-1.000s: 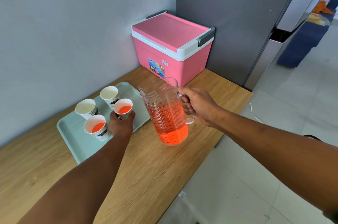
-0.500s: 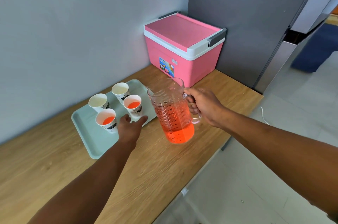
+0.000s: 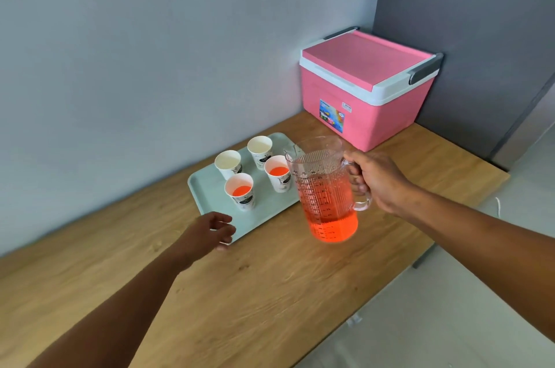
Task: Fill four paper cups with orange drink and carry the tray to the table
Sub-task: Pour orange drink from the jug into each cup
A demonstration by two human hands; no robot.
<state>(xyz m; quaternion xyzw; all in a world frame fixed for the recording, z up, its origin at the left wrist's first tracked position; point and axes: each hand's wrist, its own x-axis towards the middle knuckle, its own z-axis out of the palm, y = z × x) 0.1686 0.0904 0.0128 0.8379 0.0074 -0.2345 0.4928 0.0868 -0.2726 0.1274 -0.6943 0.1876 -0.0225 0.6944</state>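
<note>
A right hand (image 3: 380,179) grips the handle of a clear plastic jug (image 3: 326,190) half full of sloshing orange drink, above a pale green tray (image 3: 207,197) of four light, tippable paper cups (image 3: 239,194) near the tabletop's back edge, left hand (image 3: 210,231) loosely open.

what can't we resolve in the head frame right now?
- Left hand: motion-blurred, so whether its fingers touch the tray is unclear.
- Near-right paper cup: right side hidden behind the pitcher.
- Pitcher scale markings and cooler sticker: too small to read.
- Right hand: fingertips hidden by the handle.
</note>
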